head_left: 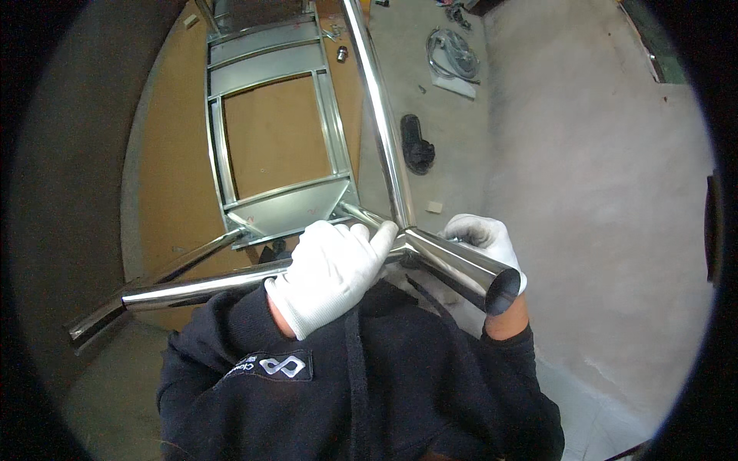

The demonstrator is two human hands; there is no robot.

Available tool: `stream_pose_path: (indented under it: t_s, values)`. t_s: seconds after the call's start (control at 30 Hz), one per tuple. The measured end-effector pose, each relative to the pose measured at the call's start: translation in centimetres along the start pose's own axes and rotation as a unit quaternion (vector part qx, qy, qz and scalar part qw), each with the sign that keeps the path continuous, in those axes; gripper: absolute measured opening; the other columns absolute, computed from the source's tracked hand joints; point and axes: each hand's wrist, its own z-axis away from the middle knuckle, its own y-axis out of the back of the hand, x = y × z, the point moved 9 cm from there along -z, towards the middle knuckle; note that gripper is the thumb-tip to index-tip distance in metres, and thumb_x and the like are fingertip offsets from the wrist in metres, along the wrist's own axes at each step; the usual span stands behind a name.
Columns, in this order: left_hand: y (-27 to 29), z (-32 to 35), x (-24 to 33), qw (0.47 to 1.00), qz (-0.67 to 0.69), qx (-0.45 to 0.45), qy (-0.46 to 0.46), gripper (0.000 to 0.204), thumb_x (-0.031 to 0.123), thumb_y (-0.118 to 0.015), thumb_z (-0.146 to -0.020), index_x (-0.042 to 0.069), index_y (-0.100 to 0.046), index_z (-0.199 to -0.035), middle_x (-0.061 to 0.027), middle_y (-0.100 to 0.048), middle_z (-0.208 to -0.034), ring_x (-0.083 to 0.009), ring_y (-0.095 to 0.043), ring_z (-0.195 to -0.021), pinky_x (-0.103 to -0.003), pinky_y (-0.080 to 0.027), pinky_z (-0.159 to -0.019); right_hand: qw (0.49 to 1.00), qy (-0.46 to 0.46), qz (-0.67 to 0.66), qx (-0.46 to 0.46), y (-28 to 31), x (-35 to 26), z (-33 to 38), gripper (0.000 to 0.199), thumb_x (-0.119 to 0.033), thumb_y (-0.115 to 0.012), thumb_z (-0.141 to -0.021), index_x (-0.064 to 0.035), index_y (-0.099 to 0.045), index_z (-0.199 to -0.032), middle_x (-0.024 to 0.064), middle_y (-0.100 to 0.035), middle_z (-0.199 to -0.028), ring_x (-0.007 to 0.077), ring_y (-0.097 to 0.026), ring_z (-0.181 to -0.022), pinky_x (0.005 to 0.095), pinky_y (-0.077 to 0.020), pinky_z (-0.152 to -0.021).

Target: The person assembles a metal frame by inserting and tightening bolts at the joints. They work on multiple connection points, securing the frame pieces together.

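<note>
My left hand, in a white knit glove, is wrapped over a shiny horizontal metal tube, its thumb and index finger by the joint where several tubes meet. A long polished tube rises from that joint toward the far side. A short, wide tube angles from it toward me, its dark hollow end facing near right. My right hand, also gloved, is closed behind this short tube, fingers curled close to the joint. What those fingers hold, if anything, is hidden.
A flat metal frame with a rectangular opening lies on brown cardboard ahead of me. On the floor are a black sandal-like object, a coiled hose in plastic and a small pale block. A pale wall stands right.
</note>
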Motion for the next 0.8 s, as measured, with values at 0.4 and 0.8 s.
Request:
stream_pose_path:
  t_s: [0.4, 0.8]
  values:
    - [-0.4, -0.1, 0.0, 0.998, 0.023, 0.049, -0.009, 0.042, 0.031, -0.071, -0.08, 0.008, -0.054, -0.111, -0.0076, -0.057, -0.076, -0.0246, -0.061, -0.064, -0.038, -0.045, -0.053, 0.947, 0.167, 0.271, -0.029, -0.6, -3.7, 0.3, 0.03, -0.015, -0.071, -0.077, 0.0013, -0.066, -0.102, 0.0155, -0.065, -0.086, 0.0315, -0.065, -0.077, 0.0353, -0.0508, -0.071]
    - [-0.1, 0.0, -0.2, 0.998, 0.035, 0.058, -0.013, 0.044, 0.034, -0.071, -0.08, 0.01, -0.055, -0.113, -0.007, -0.058, -0.074, -0.0254, -0.061, -0.065, -0.039, -0.045, -0.055, 0.917, 0.213, 0.336, -0.039, -0.9, -4.4, 0.1, 0.023, -0.012, -0.072, -0.08, -0.0001, -0.067, -0.099, 0.0153, -0.065, -0.085, 0.0289, -0.065, -0.076, 0.0331, -0.051, -0.07]
